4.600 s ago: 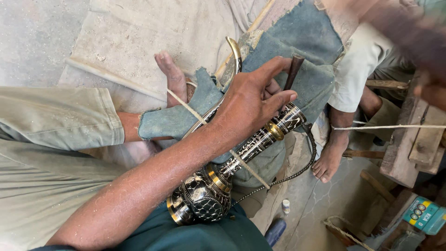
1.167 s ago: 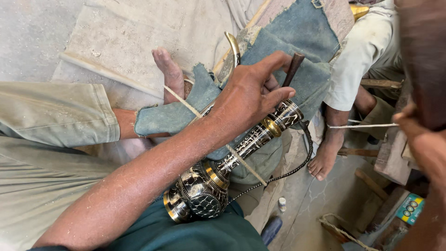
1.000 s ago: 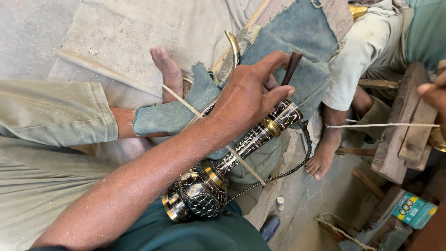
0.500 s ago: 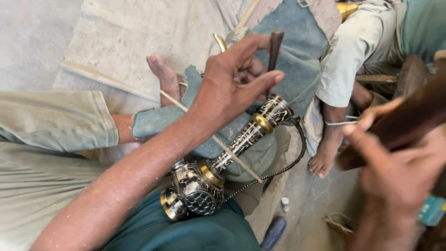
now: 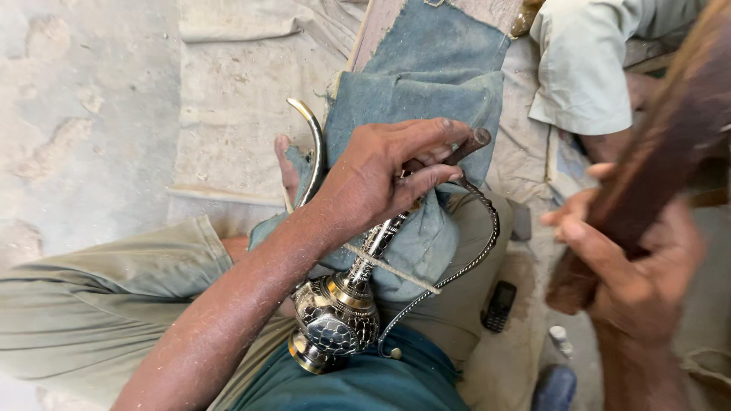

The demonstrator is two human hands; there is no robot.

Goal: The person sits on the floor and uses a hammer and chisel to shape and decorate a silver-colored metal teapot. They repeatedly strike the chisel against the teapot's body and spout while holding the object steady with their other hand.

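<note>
My left hand (image 5: 381, 179) is closed around the slim neck of an ornate silver and brass vessel (image 5: 335, 323) and a dark wooden tool handle (image 5: 468, 144) at its top. The round base of the vessel rests against my lap. A blue cloth (image 5: 434, 76) lies under my hand and the vessel. A curved brass spout (image 5: 312, 144) rises beside my wrist, and a thin beaded handle (image 5: 464, 266) loops on the right. My right hand (image 5: 632, 266), blurred, grips a dark brown wooden piece (image 5: 670, 152) at the right, apart from the vessel.
A thin pale stick (image 5: 396, 268) crosses the vessel's neck. A dark mobile phone (image 5: 500, 304) and a small bottle (image 5: 560, 339) lie on the ground to the right. Another person's pale-clothed leg (image 5: 586, 68) is at the top right. My bare foot (image 5: 288, 164) pokes out beside the cloth.
My right hand has swung in from the right with the brown wooden piece and now sits lower and closer. My left hand keeps its grip on the vessel's neck, shifted slightly up.
</note>
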